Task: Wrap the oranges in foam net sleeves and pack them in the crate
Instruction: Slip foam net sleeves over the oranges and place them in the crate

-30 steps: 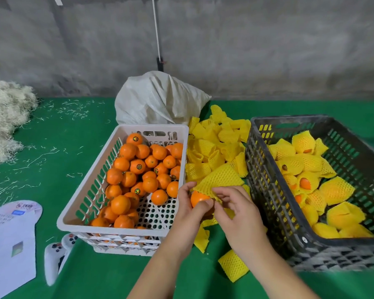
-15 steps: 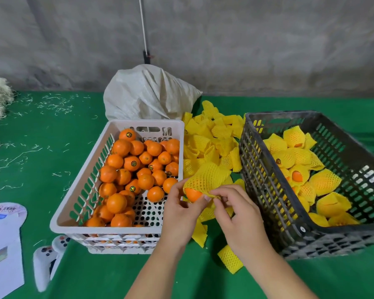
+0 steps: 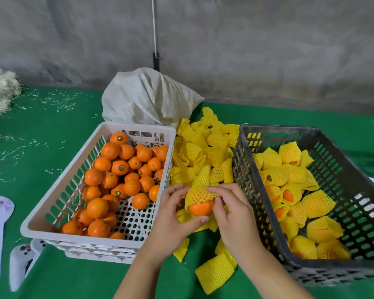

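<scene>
Oranges are waiting in two places, bare ones piled in the white basket (image 3: pixel 58 197) at nine o'clock and wrapped ones lying in the dark crate (image 3: pixel 341 160) at three o'clock. One orange (image 3: pixel 201 207) is sitting in the middle, between the two hands, over the green table (image 3: pixel 52 126). The left hand (image 3: pixel 175 221) is cupping it from the nine o'clock side, with the thumb pressing under it and the fingers curling behind. The right hand (image 3: pixel 231 212) is pinching the edge of a yellow foam net sleeve (image 3: pixel 200 186) and is touching the orange from the three o'clock side. The sleeve is covering the top half of the orange, and its long empty end is pointing up toward twelve o'clock. The bottom of the orange is showing bare, so the pull probably needs to go down toward six o'clock. The right hand is nearer to the crate, so it looks like the better one for dropping the orange in. A heap of spare sleeves (image 3: pixel 203 147) is lying between the basket and the crate. A white sack (image 3: pixel 147 98) is slumping at twelve o'clock against a gray wall (image 3: pixel 246 50). Pale straw (image 3: pixel 0 89) is piling up at ten o'clock, and a white game controller (image 3: pixel 22 264) is lying at seven o'clock.
</scene>
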`<state>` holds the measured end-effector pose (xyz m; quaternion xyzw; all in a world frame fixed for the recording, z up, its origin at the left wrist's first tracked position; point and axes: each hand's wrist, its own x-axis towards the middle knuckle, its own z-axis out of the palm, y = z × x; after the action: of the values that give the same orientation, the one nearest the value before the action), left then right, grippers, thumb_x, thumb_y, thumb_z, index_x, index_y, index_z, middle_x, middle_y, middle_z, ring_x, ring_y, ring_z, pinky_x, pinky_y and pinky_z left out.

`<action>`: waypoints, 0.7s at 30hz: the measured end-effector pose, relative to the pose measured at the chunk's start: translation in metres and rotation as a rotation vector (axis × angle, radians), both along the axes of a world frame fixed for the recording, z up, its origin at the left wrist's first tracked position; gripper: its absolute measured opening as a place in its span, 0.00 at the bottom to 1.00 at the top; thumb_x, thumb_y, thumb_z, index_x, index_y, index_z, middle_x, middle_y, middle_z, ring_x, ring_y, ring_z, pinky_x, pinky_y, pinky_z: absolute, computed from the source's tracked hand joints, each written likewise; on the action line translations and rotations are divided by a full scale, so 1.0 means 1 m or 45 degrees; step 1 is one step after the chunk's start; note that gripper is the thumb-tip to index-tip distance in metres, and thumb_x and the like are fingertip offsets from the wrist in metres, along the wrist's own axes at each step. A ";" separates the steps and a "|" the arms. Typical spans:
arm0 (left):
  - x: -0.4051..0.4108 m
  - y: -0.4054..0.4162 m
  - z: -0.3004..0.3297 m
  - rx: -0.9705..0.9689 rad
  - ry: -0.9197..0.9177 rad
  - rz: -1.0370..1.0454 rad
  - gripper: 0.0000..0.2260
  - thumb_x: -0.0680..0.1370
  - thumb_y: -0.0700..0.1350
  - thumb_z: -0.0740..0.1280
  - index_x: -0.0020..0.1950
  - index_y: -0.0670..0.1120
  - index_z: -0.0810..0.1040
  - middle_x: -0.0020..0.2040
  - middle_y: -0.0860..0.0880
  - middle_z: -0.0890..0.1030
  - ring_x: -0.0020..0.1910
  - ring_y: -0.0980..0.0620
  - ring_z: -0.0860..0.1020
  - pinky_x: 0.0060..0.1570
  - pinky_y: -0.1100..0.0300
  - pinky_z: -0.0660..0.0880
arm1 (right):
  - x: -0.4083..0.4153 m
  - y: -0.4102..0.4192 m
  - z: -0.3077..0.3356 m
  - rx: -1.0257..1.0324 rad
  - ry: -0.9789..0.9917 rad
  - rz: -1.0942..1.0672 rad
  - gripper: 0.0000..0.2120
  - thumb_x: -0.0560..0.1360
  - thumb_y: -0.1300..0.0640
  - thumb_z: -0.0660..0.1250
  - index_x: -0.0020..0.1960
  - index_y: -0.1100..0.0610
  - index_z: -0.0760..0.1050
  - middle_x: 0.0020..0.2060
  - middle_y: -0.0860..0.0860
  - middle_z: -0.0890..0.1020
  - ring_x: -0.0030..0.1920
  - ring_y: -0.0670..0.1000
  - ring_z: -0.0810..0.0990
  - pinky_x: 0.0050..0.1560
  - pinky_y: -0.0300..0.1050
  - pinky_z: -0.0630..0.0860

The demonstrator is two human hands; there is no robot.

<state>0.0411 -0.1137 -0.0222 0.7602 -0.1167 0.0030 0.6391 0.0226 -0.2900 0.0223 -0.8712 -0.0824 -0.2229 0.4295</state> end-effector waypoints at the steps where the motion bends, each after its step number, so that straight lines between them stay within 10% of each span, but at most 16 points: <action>1: 0.002 0.001 -0.001 0.084 -0.053 -0.011 0.31 0.72 0.61 0.80 0.72 0.63 0.74 0.69 0.62 0.74 0.70 0.54 0.76 0.66 0.53 0.77 | 0.001 -0.002 0.000 -0.031 0.001 0.000 0.13 0.80 0.68 0.66 0.60 0.57 0.83 0.55 0.48 0.78 0.56 0.47 0.78 0.53 0.47 0.79; 8: 0.013 0.012 -0.009 0.212 -0.235 -0.018 0.29 0.72 0.55 0.80 0.69 0.65 0.72 0.62 0.63 0.80 0.60 0.59 0.80 0.54 0.72 0.73 | 0.005 0.020 0.001 -0.310 -0.138 0.072 0.10 0.75 0.69 0.70 0.53 0.60 0.83 0.50 0.53 0.79 0.52 0.55 0.79 0.49 0.53 0.80; 14: 0.020 0.020 -0.017 -0.119 -0.059 0.305 0.25 0.66 0.50 0.78 0.59 0.58 0.72 0.50 0.59 0.83 0.44 0.59 0.82 0.38 0.66 0.77 | -0.003 0.047 -0.011 -0.431 -0.176 0.220 0.11 0.76 0.60 0.69 0.58 0.57 0.81 0.52 0.52 0.78 0.54 0.53 0.77 0.50 0.48 0.79; 21: 0.024 0.031 -0.022 -0.299 -0.043 0.152 0.35 0.73 0.43 0.77 0.76 0.58 0.67 0.68 0.56 0.78 0.66 0.53 0.79 0.58 0.60 0.79 | 0.010 0.049 -0.016 -0.242 0.254 0.302 0.38 0.77 0.48 0.63 0.81 0.37 0.48 0.76 0.37 0.56 0.73 0.45 0.66 0.62 0.50 0.78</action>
<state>0.0656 -0.0828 -0.0447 0.6856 -0.0809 0.0677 0.7203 0.0324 -0.2407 0.0065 -0.9099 -0.1622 -0.0746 0.3743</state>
